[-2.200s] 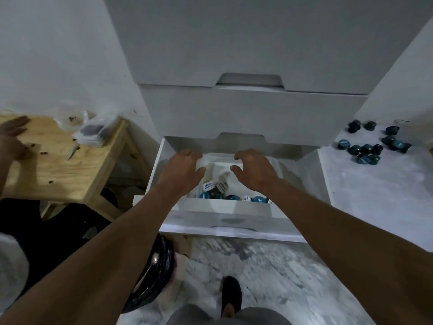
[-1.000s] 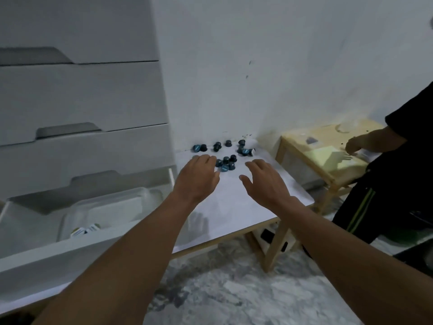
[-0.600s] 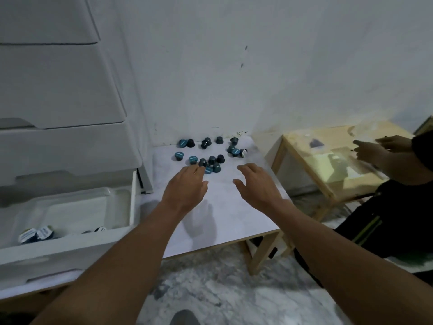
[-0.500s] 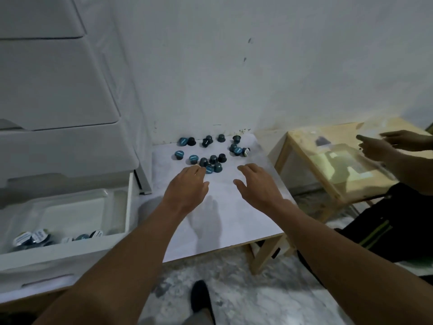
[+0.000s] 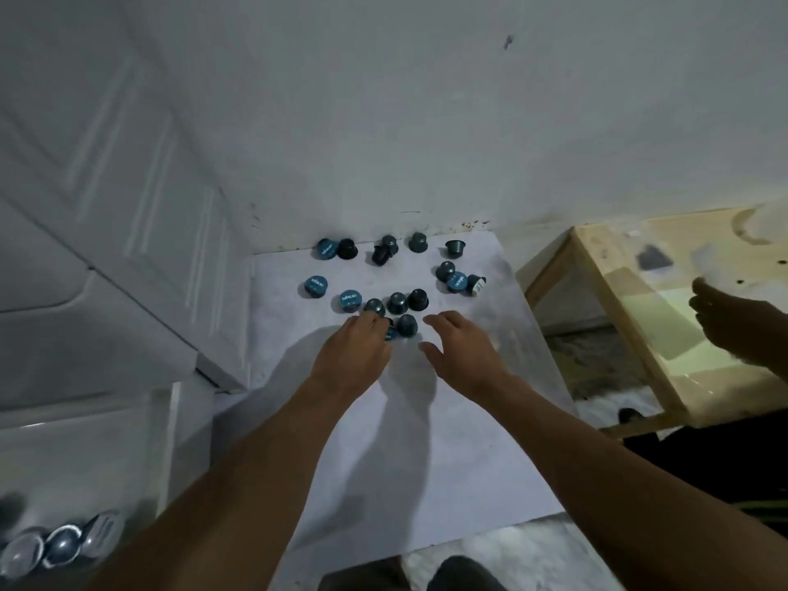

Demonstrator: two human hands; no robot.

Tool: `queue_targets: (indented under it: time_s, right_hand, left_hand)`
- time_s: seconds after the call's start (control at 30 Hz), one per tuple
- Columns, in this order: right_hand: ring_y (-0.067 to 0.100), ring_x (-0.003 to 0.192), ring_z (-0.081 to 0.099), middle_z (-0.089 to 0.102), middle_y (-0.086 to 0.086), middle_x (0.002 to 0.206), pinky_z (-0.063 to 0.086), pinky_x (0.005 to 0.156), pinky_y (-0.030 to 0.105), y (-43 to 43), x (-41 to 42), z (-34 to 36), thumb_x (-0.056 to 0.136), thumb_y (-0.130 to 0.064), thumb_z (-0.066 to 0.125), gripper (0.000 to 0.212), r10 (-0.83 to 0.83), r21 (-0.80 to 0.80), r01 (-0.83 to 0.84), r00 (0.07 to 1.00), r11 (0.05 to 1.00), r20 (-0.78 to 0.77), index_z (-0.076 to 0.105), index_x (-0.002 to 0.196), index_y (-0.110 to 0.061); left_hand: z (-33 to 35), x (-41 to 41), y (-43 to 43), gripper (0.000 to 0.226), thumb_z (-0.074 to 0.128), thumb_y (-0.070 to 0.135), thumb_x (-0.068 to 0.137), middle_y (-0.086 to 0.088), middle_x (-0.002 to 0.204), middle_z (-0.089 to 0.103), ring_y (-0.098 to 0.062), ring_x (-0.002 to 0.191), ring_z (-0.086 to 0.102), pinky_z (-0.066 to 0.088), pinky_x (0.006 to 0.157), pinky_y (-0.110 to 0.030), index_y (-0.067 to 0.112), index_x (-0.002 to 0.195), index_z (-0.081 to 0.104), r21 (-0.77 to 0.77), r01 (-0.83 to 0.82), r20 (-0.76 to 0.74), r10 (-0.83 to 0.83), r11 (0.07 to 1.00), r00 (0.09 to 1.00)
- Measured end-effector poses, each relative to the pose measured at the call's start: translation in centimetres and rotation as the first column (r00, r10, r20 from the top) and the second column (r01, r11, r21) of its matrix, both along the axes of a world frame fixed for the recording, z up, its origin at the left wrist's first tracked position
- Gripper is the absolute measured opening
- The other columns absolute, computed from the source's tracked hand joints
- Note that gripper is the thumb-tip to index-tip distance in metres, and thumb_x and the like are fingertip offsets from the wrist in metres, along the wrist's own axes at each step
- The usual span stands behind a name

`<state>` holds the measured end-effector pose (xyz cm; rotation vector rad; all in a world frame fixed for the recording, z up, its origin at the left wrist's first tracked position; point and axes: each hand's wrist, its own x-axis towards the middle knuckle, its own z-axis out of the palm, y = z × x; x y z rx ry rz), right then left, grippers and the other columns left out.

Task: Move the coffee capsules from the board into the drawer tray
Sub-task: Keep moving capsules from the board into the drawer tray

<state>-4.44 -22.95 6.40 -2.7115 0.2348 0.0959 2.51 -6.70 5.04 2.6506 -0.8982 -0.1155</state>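
- Two bare hands reach forward over the white board (image 5: 383, 462), which serves as a tabletop beside the white drawer unit (image 5: 106, 249).
- The left hand (image 5: 351, 360) has its fingers curled down onto a small cluster of coffee capsules (image 5: 396, 302); the fingertips touch one capsule (image 5: 390, 333) that is half hidden under them. I cannot tell if the hand already grips it.
- The right hand (image 5: 458, 356) hovers just beside this cluster, with fingers loosely spread and the thumb apart, holding nothing.
- Most capsules are dark teal and lie at the far part of the board, near the wall (image 5: 426, 121): one row close to the wall, one small group (image 5: 458, 279) on the right, and two separate capsules (image 5: 316, 287) with blue lids facing up on the left.
- Several capsules (image 5: 59, 548) are already in the drawer tray (image 5: 85, 441) at the lower left; they look blurred.
- On the right stands a light wooden table (image 5: 631, 317), and another person's hand (image 5: 725, 322) is above it.
- Below the board the marble floor (image 5: 533, 548) shows, and a dark shoe (image 5: 464, 575) at the bottom edge.
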Motion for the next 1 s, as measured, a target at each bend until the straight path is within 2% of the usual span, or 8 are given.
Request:
queue_targets:
  time_s: [0.23,0.43,0.53,0.63,0.8,0.93,1.0]
  right_hand:
    - [0.03,0.111,0.054,0.053,0.01,0.128,0.043,0.09,0.034,-0.1,4.1,-2.2,0.094,-0.022,0.051,0.032,0.021,0.095,-0.013,0.996,0.995,-0.084,0.054,0.125,-0.014]
    - [0.033,0.111,0.054,0.05,0.012,0.134,0.045,0.092,0.038,-0.5,6.6,-3.2,0.092,-0.02,0.051,0.038,0.071,0.102,-0.058,0.989,0.993,-0.13,0.052,0.13,-0.015]
    - [0.034,0.102,0.057,0.055,0.012,0.124,0.049,0.086,0.039,-0.9,7.4,-3.9,0.091,-0.018,0.052,0.031,0.091,0.106,-0.076,0.986,0.991,-0.143,0.059,0.121,-0.012]
    - [0.035,0.095,0.059,0.058,0.013,0.114,0.05,0.08,0.04,-1.0,8.0,-4.1,0.089,-0.015,0.052,0.025,0.097,0.103,-0.082,0.984,0.991,-0.147,0.06,0.112,-0.009]
    - [0.036,0.103,0.056,0.055,0.014,0.123,0.05,0.085,0.041,-1.1,8.0,-4.2,0.088,-0.014,0.053,0.035,0.084,0.126,-0.071,0.991,0.989,-0.104,0.056,0.123,-0.014]
    - [0.037,0.107,0.053,0.046,0.016,0.128,0.045,0.09,0.034,-1.0,7.7,-4.5,0.088,-0.016,0.052,0.046,0.085,0.113,-0.067,0.983,0.991,-0.164,0.051,0.133,-0.022]
    - [0.038,0.103,0.053,0.045,0.016,0.123,0.045,0.088,0.033,-1.1,7.6,-4.7,0.085,-0.015,0.053,0.047,0.078,0.119,-0.057,0.98,0.991,-0.181,0.052,0.132,-0.022]
  left_hand:
    - [-2.7,2.8,-1.4,0.022,0.054,0.023,0.092,-0.004,0.118,0.054,-0.019,0.1,0.059,0.049,0.081,-0.029,0.014,0.112,0.059,0.038,0.02,-0.07,-0.017,0.999,0.997]
    - [-4.2,4.5,-1.7,0.019,0.048,0.026,0.095,-0.001,0.111,0.055,-0.015,0.102,0.055,0.047,0.08,-0.026,0.017,0.108,0.058,-0.023,0.009,-0.111,-0.012,1.0,0.994]
    - [-3.9,5.0,-2.2,0.023,0.046,0.023,0.095,-0.006,0.113,0.057,-0.022,0.099,0.055,0.046,0.081,-0.033,0.014,0.112,0.059,-0.061,-0.022,-0.145,0.013,0.998,0.989]
    - [-4.0,5.1,-2.4,0.018,0.051,0.018,0.093,-0.008,0.108,0.058,-0.022,0.096,0.056,0.043,0.079,-0.027,0.01,0.105,0.061,-0.095,-0.024,-0.159,0.009,0.995,0.987]
    - [-4.1,5.3,-2.4,0.008,0.053,0.012,0.09,-0.006,0.102,0.057,-0.026,0.088,0.058,0.042,0.07,-0.029,0.014,0.098,0.053,-0.154,-0.122,-0.249,0.081,0.981,0.965]
    - [-4.4,5.2,-2.0,0.032,0.055,0.003,0.089,-0.009,0.118,0.054,-0.025,0.102,0.058,0.048,0.087,-0.032,0.014,0.118,0.057,-0.095,-0.146,-0.274,0.115,0.985,0.955]
    - [-4.7,5.2,-1.7,0.031,0.054,0.007,0.09,-0.009,0.12,0.052,-0.025,0.103,0.058,0.048,0.09,-0.032,0.014,0.12,0.059,-0.075,-0.161,-0.283,0.134,0.984,0.95]
